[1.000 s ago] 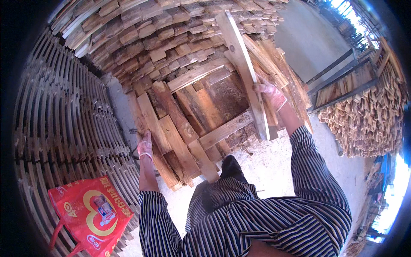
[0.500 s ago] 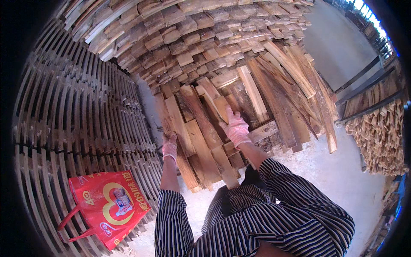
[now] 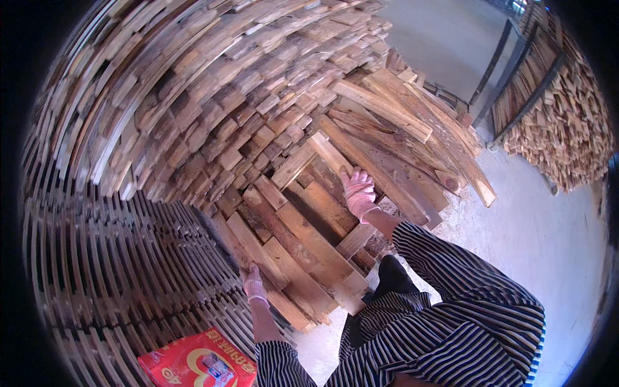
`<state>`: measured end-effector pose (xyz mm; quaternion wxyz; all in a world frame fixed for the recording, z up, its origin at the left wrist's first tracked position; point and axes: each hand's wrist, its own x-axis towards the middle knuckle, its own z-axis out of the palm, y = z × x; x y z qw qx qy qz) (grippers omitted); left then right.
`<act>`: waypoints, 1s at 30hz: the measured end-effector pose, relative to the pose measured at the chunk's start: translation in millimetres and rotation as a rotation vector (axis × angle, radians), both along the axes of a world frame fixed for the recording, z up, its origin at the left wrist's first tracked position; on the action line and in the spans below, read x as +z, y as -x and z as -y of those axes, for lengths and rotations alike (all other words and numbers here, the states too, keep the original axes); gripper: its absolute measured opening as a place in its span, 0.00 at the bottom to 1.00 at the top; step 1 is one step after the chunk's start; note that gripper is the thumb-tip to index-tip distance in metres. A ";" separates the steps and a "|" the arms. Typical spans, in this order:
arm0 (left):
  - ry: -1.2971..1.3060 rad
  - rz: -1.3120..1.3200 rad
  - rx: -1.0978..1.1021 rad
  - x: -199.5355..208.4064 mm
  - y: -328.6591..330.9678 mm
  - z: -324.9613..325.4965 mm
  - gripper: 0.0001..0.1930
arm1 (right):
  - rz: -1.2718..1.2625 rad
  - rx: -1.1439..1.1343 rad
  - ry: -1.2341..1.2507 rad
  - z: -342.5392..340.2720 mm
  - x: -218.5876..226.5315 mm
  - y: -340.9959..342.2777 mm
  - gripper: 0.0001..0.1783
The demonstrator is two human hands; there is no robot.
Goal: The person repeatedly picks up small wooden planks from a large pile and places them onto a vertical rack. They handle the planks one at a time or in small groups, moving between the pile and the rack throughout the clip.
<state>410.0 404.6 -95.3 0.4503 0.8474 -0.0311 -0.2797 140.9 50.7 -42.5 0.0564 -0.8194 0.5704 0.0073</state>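
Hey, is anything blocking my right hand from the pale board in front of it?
Nothing visible: your right hand is at the near end of the pale board, fingers over it, with no other plank between them.

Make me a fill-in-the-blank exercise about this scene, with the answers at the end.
The right hand touches one end of a plank made of ____.
The left hand wears a pinkish ____.
The red shopping bag shows in the picture's lower ____ part.
The right sleeve is patterned with ____.

Missing words: wood; glove; left; stripes.
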 end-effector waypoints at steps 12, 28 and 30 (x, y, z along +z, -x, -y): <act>-0.083 0.038 0.019 -30.4 -12.8 -6.7 0.36 | 0.088 0.109 0.089 54.9 77.2 17.8 0.33; 0.077 0.028 0.142 -22.9 -0.4 -0.2 0.36 | 0.357 0.456 -0.176 -51.1 22.8 -54.3 0.36; 0.128 -0.071 0.213 -3.9 7.4 3.4 0.35 | 0.610 0.440 -0.317 -62.6 9.0 -64.0 0.36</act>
